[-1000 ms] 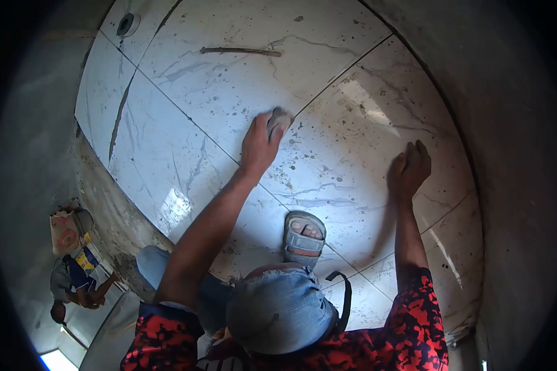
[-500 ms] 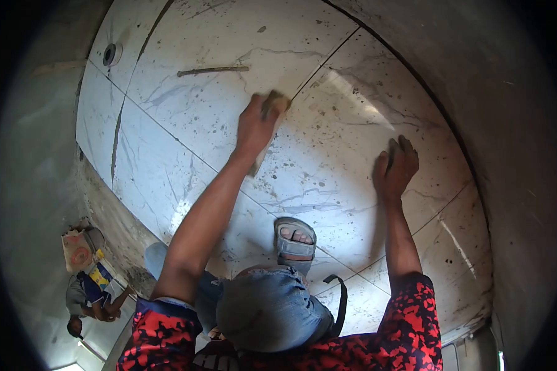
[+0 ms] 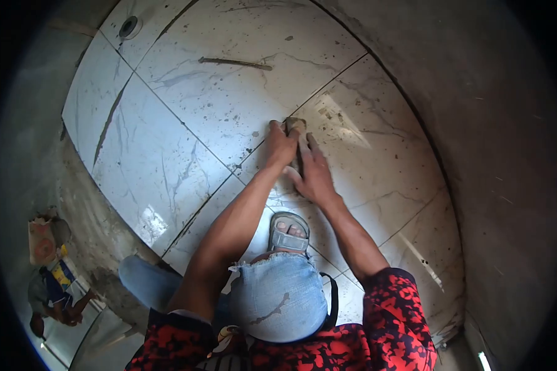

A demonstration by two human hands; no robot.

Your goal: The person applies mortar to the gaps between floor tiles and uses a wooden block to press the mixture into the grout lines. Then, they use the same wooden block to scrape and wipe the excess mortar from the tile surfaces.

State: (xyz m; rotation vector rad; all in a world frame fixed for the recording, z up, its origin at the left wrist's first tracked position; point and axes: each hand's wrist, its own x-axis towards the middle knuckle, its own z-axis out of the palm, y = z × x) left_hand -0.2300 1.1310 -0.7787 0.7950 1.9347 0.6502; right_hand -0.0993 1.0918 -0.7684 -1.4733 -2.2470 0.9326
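Note:
My left hand (image 3: 281,148) is closed around a short, dirty brown piece that looks like a wooden board (image 3: 297,122), lying on the white marbled floor tiles (image 3: 185,142). My right hand (image 3: 316,173) rests along the board's right side with its fingers stretched out and thumb spread. Both hands partly cover the board, so its full shape is hidden. Specks of dirt dot the tiles around it, and a dark tile joint runs up to the board's far end.
Farther off lies a thin stick (image 3: 235,63), with a round grey ring (image 3: 130,28) at the upper left. Grey walls (image 3: 501,154) curve round the floor. My sandalled foot (image 3: 289,232) stands close. Another person (image 3: 54,300) sits at lower left beside a sack (image 3: 42,242).
My left hand has moved the board right and nearer to me, turning it. My right hand has come left from the bare tile to the board's side. The view has shifted.

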